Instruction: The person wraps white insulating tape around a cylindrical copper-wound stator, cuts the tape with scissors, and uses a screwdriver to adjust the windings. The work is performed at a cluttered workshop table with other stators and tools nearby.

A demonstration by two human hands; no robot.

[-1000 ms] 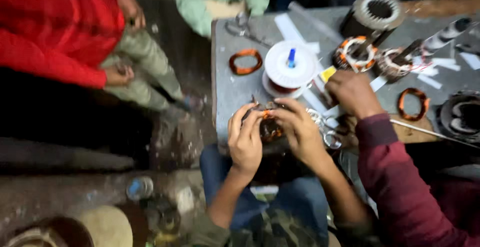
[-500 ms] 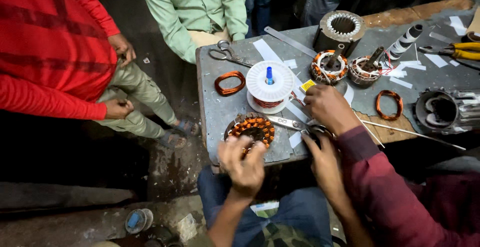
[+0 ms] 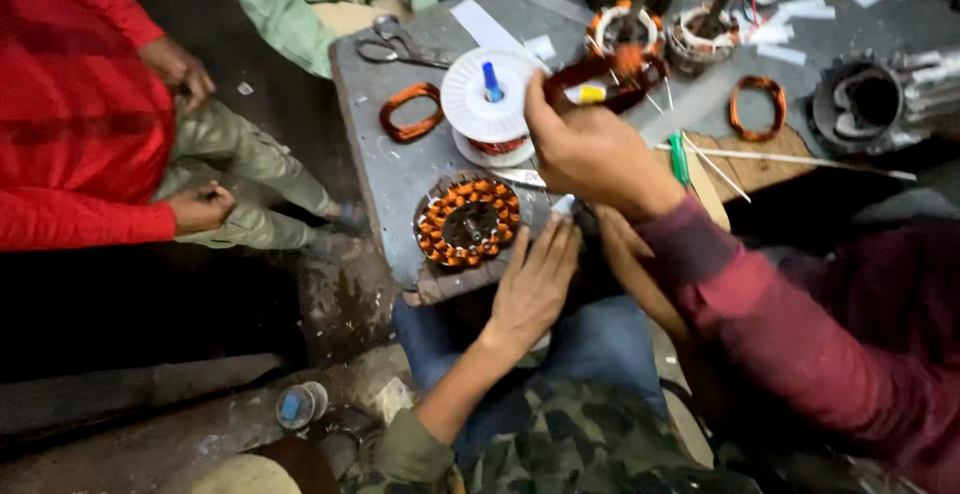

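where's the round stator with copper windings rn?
Head view, near table edge: the stator lies flat just left of the left hand, below the white wire spool.

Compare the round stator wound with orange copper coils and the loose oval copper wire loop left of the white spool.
The round stator holds many small coils around a dark core; the oval loop is one bare ring. The stator is wider than the loop. The stator lies by the left hand; the loop lies further back, near the scissors. Both lie flat on the grey table.
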